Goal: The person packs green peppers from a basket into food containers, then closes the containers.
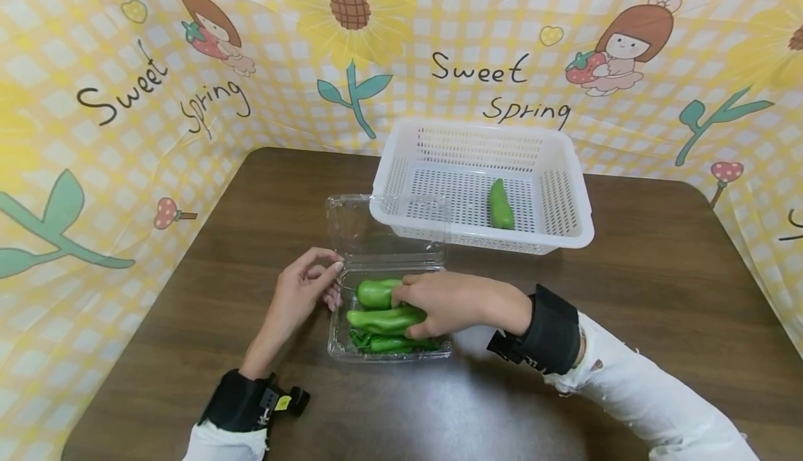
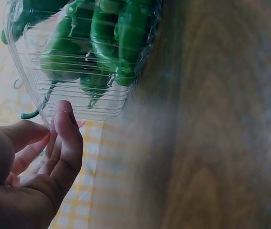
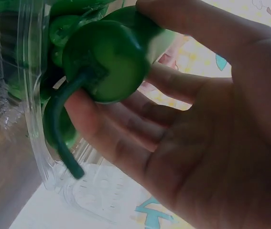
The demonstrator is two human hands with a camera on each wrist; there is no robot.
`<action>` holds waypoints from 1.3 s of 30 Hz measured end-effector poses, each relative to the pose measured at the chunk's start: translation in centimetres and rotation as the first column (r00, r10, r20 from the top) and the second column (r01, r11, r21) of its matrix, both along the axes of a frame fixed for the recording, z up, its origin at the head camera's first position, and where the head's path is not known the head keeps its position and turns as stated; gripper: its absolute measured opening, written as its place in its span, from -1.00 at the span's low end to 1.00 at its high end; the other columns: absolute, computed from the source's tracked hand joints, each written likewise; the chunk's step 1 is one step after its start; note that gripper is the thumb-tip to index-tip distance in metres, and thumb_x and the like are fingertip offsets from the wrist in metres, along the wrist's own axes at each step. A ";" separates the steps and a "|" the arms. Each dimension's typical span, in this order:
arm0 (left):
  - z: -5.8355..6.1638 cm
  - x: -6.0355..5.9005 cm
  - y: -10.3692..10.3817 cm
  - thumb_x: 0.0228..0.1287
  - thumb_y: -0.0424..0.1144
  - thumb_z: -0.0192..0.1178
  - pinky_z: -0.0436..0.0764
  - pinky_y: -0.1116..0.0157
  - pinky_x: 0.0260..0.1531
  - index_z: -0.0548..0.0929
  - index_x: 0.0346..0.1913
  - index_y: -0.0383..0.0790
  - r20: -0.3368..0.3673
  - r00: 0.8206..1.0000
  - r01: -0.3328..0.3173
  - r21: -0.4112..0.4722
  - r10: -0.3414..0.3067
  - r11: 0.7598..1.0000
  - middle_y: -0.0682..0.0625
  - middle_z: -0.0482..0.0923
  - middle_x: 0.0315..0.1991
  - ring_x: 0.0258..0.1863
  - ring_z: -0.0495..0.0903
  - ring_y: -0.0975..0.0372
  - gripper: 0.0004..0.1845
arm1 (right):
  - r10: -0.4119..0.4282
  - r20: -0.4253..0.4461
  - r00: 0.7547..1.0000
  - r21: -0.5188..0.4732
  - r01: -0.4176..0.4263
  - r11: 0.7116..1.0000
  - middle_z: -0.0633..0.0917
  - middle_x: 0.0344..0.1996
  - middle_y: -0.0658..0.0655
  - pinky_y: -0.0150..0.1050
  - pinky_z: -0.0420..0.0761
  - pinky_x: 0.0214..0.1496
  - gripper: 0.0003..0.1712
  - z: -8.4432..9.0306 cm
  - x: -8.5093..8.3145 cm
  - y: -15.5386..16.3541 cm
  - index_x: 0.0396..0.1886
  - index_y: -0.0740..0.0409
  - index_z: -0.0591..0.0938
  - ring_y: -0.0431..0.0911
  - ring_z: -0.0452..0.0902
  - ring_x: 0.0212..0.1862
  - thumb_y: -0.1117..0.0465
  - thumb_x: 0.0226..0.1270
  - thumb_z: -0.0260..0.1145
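Observation:
A clear plastic clamshell box [image 1: 390,358] stands with its lid [image 1: 389,231] raised, and several green peppers [image 1: 378,295] lie in it. My left hand [image 1: 304,283] pinches the box's rim at its left side, thumb and fingertips meeting at the edge in the left wrist view. Above the box, my right hand [image 1: 448,300] holds a long green pepper [image 1: 376,321] between thumb and fingers. In the right wrist view, this green pepper [image 3: 111,62] shows its stem end, with a curved stem hanging toward the camera. My palm hides part of it from above.
Behind the box is a white perforated plastic basket [image 1: 567,232] with one green pepper [image 1: 500,206] inside. The raised lid overlaps the basket's front left corner in the head view. A printed yellow checked cloth [image 1: 251,1] surrounds the back and sides of the brown wooden table [image 1: 659,286].

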State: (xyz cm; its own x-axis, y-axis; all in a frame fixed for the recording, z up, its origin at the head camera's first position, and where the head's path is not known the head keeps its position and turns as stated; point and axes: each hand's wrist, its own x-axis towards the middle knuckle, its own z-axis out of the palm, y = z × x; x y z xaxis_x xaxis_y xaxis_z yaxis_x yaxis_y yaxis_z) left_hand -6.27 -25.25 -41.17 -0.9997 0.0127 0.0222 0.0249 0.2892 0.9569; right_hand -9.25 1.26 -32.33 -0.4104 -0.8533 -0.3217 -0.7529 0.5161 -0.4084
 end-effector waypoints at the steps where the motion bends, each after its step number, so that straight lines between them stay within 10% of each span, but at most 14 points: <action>1: 0.0 0.0 0.0 0.45 -0.14 0.17 0.69 0.01 -0.55 0.56 0.04 -0.25 0.000 1.000 -0.001 -0.001 0.001 1.000 -0.31 0.63 -0.50 -0.64 0.66 0.06 -0.73 | 0.003 0.003 1.000 0.001 -0.003 1.000 0.57 -0.06 0.00 -0.37 0.52 -0.23 -0.59 0.0 0.0 0.0 0.09 0.02 0.58 -0.22 0.46 -0.26 0.01 0.31 0.38; 39: 0.1 -0.1 0.2 0.46 -0.14 0.16 0.69 0.03 -0.56 0.56 0.04 -0.22 -0.002 1.000 -0.005 -0.002 0.005 1.000 -0.30 0.64 -0.49 -0.64 0.66 0.05 -0.75 | -0.014 -0.155 0.988 -0.056 0.005 0.998 0.53 -0.23 -0.05 -0.39 0.48 -0.32 -0.56 -1.0 0.8 -0.3 -0.06 -0.01 0.57 -0.25 0.42 -0.32 -0.19 0.27 0.38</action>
